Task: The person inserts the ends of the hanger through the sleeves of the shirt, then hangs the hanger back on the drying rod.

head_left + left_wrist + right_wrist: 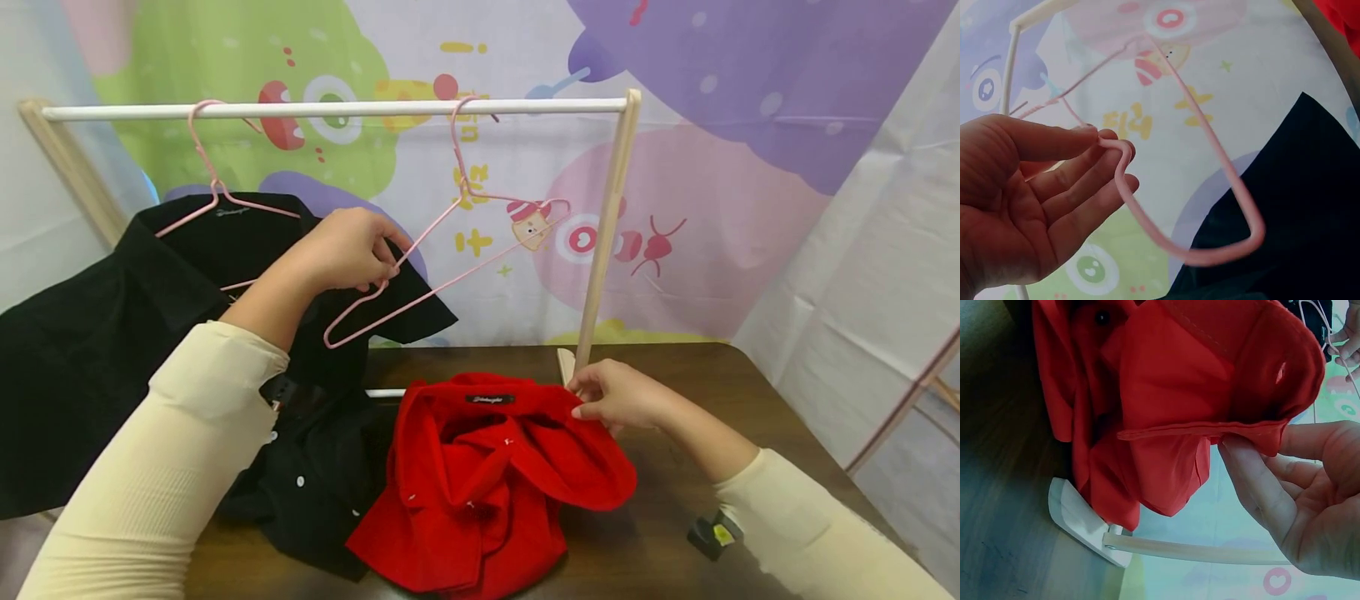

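A pink clothes hanger (480, 268) hangs by its hook from the white rail, bare of clothing and tilted. My left hand (352, 250) pinches its left arm between thumb and fingers; the left wrist view shows the hanger's bent end (1222, 250) beyond the fingertips. Below and to the right, my right hand (618, 396) pinches the collar edge of a red shirt (517, 483) bearing a black neck label. That shirt lies bunched, its lower part on the table. In the right wrist view the red cloth (1179, 381) is held between thumb and fingers.
On a second pink hanger (213, 179) at the left hangs a black shirt (82, 333). More black cloth with white buttons (315, 483) lies beside the red shirt. The rack's rail (337, 109) and wooden post (611, 217) stand behind. A small black object (712, 535) sits near my right sleeve.
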`<state>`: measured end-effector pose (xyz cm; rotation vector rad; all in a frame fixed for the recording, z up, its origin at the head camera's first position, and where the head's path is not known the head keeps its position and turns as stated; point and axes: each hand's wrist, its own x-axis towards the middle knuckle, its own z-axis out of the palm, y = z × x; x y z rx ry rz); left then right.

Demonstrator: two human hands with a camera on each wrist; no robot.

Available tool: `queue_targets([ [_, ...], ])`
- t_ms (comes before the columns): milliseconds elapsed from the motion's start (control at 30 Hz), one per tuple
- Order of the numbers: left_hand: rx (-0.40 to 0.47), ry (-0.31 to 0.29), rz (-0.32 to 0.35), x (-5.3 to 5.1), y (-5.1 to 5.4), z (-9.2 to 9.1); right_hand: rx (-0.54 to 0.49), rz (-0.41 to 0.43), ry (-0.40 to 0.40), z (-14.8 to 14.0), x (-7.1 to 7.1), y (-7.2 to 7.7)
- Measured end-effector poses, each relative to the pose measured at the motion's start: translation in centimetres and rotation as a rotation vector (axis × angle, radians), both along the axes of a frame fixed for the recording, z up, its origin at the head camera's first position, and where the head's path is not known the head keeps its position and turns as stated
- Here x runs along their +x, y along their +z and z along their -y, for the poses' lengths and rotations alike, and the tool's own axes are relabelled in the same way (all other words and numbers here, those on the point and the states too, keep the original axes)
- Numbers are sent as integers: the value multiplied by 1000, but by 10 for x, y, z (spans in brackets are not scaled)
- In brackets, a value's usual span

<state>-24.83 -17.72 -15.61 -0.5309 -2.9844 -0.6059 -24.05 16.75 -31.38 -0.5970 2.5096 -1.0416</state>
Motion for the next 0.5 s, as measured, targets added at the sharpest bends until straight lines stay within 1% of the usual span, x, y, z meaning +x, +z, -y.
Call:
queue_targets([
  [133, 11, -5, 27, -1, -2, -5, -3, 10, 1, 0, 1, -1],
  [267, 33, 9, 44, -1, -4, -9, -6, 12, 6, -1, 1, -3],
  [400, 15, 26, 29, 1, -1, -9, -7, 17, 4, -1, 1, -3],
  [500, -14, 33, -6, 3, 2, -8, -7, 20, 0, -1, 1, -2],
])
